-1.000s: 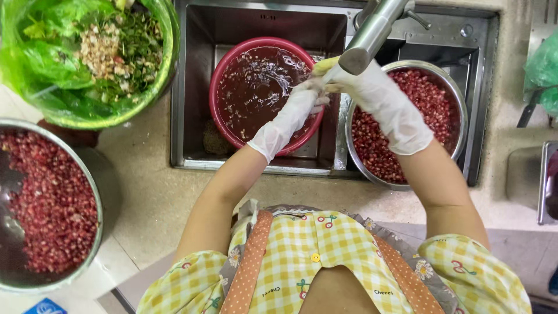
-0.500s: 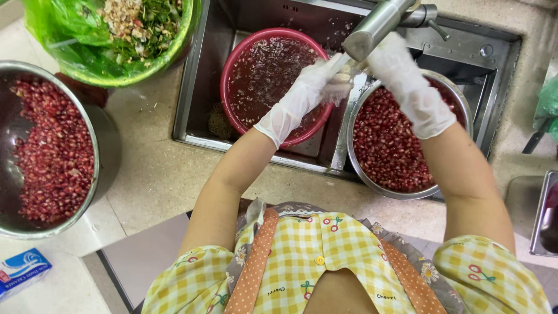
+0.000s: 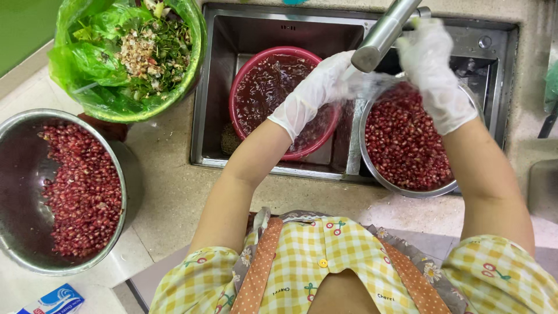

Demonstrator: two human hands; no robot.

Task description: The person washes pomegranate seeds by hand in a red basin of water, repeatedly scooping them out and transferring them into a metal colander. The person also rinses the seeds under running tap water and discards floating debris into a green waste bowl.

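Both hands wear thin white gloves and are held at the sink. My left hand (image 3: 314, 93) reaches right over a red basin (image 3: 237, 87) of dark red water, its fingertips just under the mouth of the steel tap (image 3: 383, 32). My right hand (image 3: 433, 72) is raised beside the tap spout, above a steel bowl (image 3: 407, 193) full of red pomegranate seeds. A blurred streak, apparently water, lies between the two hands. Neither hand visibly holds anything.
The steel sink (image 3: 226, 40) holds the basin and the bowl. A green bag-lined bowl (image 3: 81, 87) of peel scraps stands at the back left. A large steel bowl (image 3: 23, 168) with more seeds sits on the left counter, and a blue-white packet (image 3: 55, 299) lies near it.
Both hands have stayed together at the tap mouth. My right hand has lifted from over the seed bowl to beside the spout. The view has shifted, bringing the hands closer.
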